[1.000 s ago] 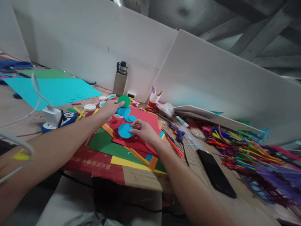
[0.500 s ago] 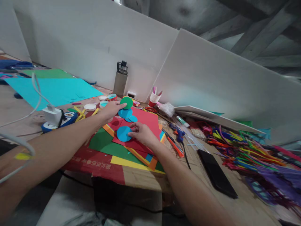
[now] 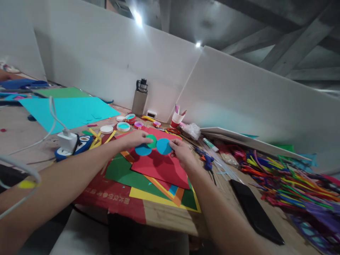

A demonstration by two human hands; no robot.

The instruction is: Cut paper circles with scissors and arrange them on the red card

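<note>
My left hand [image 3: 138, 139] pinches a small green paper circle [image 3: 151, 141] by its left edge, above a red sheet [image 3: 162, 171]. A blue paper circle [image 3: 143, 150] shows just below those fingers; whether it lies on the sheet or is held too, I cannot tell. On the right, my right hand [image 3: 180, 150] grips a larger blue paper circle [image 3: 164, 146] between thumb and fingers, raised over the red sheet. The two circles are side by side, their edges almost meeting. Green, orange and yellow sheets stick out from under the red one.
Right of the sheets lie a glue gun [image 3: 208, 161], a black phone [image 3: 255, 210] and many coloured pipe cleaners [image 3: 294, 177]. Behind stand a bottle [image 3: 140, 98] and a cup of pens [image 3: 176, 119]. A power strip [image 3: 71, 147] with a white cable sits at left.
My right hand has lifted the blue circle off the red sheet and brought it up and right. My left hand has moved the green circle down and right, beside it. The view has shifted slightly.
</note>
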